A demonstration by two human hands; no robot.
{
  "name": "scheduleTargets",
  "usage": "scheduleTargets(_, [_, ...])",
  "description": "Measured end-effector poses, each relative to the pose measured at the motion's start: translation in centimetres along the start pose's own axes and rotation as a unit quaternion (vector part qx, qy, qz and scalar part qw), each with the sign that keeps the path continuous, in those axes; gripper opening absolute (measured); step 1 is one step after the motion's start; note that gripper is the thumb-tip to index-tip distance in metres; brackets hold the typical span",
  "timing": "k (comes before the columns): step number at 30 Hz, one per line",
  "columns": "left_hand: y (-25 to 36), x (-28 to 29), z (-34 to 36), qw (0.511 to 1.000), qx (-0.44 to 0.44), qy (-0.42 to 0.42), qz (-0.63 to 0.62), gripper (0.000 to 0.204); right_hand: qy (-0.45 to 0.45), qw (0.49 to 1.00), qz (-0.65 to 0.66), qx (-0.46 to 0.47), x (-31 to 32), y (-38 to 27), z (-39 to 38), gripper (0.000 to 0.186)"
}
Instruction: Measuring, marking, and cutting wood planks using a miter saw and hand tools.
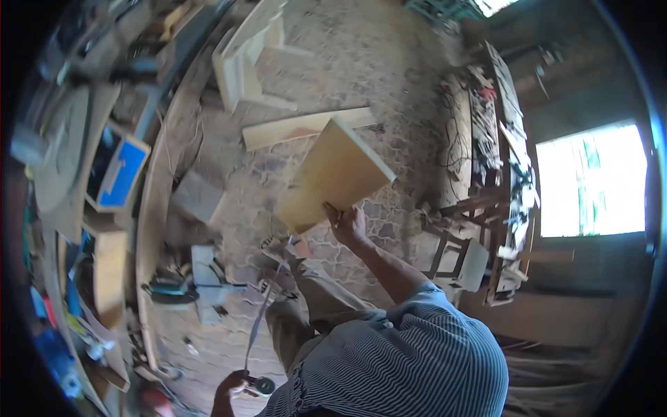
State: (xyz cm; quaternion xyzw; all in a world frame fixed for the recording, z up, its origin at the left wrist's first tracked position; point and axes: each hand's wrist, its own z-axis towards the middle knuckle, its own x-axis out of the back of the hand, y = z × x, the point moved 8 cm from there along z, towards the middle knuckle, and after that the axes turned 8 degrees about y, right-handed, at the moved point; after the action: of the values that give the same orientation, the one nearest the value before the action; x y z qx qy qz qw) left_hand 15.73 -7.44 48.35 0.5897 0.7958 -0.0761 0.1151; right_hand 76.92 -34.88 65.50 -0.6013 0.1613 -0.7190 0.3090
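Observation:
My right hand (347, 226) is closed on the near edge of a pale wooden board (337, 174), which it holds tilted above the floor in front of my legs. Low at the left, my left hand (235, 383) grips a round-cased tape measure (263, 386). Its blade (255, 330) is pulled out and runs up past my feet toward the board's lower corner. Whether the blade's end touches the board I cannot tell.
Behind the board a long plank (309, 128) lies on the paved floor (333, 62), with a wooden frame piece (240, 66) beyond. A cluttered workbench (486, 139) and a stool (458, 260) stand at right. A power tool (170, 288) and shelving (142, 243) are at left.

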Motion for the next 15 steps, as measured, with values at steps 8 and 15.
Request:
scheduleTargets(8, [12.2, 0.5, -5.3, 0.982, -0.008, -0.108, 0.152, 0.021, 0.054, 0.983, -0.032, -0.171, 21.3, 10.6, -9.3, 0.036])
scheduleTargets(15, [31.3, -8.6, -4.9, 0.859, -0.127, -0.034, 0.495, 0.026, 0.053, 0.935, -0.109, -0.333, 29.6, 23.9, -17.8, 0.032])
